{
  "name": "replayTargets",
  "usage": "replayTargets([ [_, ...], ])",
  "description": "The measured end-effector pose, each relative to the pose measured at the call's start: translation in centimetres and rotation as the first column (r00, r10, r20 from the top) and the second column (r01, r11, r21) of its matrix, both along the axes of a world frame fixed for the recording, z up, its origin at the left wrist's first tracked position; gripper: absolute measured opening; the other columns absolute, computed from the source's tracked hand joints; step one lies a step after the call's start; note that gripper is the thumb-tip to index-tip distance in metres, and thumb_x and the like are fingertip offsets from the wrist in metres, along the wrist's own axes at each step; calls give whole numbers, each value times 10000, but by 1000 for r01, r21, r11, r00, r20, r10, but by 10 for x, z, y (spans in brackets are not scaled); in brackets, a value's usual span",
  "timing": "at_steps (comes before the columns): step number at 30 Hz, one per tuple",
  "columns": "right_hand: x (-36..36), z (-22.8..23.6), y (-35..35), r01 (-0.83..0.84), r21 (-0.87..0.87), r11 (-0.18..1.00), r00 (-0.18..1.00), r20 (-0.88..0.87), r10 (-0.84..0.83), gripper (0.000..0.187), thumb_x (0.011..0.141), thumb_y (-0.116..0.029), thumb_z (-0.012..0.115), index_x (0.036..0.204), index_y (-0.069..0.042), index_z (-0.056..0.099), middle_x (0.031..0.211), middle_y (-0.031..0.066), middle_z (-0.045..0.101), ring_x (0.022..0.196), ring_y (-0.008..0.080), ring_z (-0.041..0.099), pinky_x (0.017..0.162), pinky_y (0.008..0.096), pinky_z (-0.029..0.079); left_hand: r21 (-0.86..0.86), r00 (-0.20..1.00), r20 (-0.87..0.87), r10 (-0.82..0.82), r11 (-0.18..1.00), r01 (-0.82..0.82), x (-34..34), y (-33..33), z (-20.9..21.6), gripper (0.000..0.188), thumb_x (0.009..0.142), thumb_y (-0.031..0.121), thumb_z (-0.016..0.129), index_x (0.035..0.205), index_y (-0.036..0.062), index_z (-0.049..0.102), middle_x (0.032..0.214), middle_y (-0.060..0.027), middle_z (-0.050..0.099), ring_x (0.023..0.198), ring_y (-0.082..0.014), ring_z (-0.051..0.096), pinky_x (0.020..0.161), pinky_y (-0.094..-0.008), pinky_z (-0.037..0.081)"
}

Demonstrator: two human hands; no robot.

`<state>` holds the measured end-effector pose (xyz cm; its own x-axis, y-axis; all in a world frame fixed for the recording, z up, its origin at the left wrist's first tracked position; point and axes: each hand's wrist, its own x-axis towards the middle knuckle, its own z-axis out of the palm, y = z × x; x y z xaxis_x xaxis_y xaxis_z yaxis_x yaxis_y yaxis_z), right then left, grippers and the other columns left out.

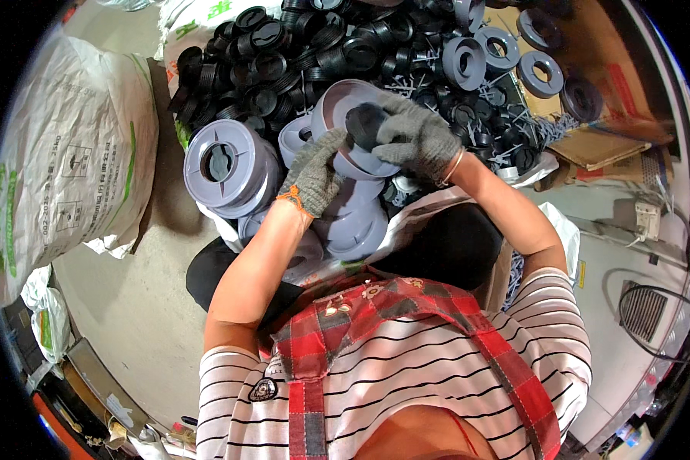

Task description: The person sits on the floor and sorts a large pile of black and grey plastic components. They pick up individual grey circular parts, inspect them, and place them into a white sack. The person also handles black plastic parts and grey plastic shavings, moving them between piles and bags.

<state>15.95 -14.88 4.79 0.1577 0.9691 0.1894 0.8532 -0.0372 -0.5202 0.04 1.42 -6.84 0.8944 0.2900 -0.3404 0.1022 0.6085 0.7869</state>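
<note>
Both my hands wear grey knitted gloves. My left hand (315, 175) has its fingers closed on the near left rim of a grey round plastic housing (340, 100), tilted in front of me. My right hand (418, 136) grips a black round cap (365, 126) at the mouth of the housing. Whether the cap touches the inside cannot be made out. Below my hands lie more grey round parts (354, 230). To the left stands a stack of grey flanged rings (222, 167) with a black centre.
A heap of black caps (272, 73) spreads beyond my hands. Grey rings (541, 74) and thin grey stick-like pieces (556, 126) lie at the far right, near cardboard (602, 146). A large white woven sack (77, 153) stands left. A cable (644, 290) loops at the right.
</note>
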Motion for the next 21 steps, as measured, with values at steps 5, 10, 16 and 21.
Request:
replayTargets([
  [5, -22, 30, 18, 330, -90, 940, 943, -3, -332, 560, 594, -272, 738, 1061, -37, 536, 1152, 217, 507, 1086, 348, 479, 926, 389, 399, -35, 981, -132, -140, 990, 136, -7, -7, 69, 366, 770, 55, 577, 1136, 70, 582, 928, -87, 611, 703, -165, 548, 595, -279, 460],
  [10, -34, 47, 23, 201, -218, 955, 964, 219, -153, 620, 579, -254, 716, 1096, 3, 487, 1028, 225, 521, 956, 376, 495, 876, 427, 401, 441, 974, 133, -185, 891, 109, -15, -1, 28, 359, 776, 92, 601, 1134, 83, 584, 989, -110, 610, 811, -215, 570, 722, -318, 473],
  [16, -30, 58, 18, -276, -176, 945, 856, 402, 325, 611, 576, -187, 703, 1138, -53, 503, 1090, 196, 494, 1032, 354, 468, 920, 448, 375, 449, 949, 174, -263, 879, 162, -16, 15, 30, 470, 675, 56, 653, 1138, 86, 576, 1065, -151, 600, 944, -296, 576, 805, -370, 470],
  [21, -30, 52, 22, -104, -229, 968, 980, 145, 140, 602, 569, -219, 728, 1124, -86, 535, 1038, 136, 546, 1003, 314, 499, 879, 408, 403, 922, 869, 381, -317, 199, -332, -23, 2, 75, 327, 729, 135, 665, 1039, 48, 608, 935, -92, 633, 816, -219, 585, 702, -337, 473],
])
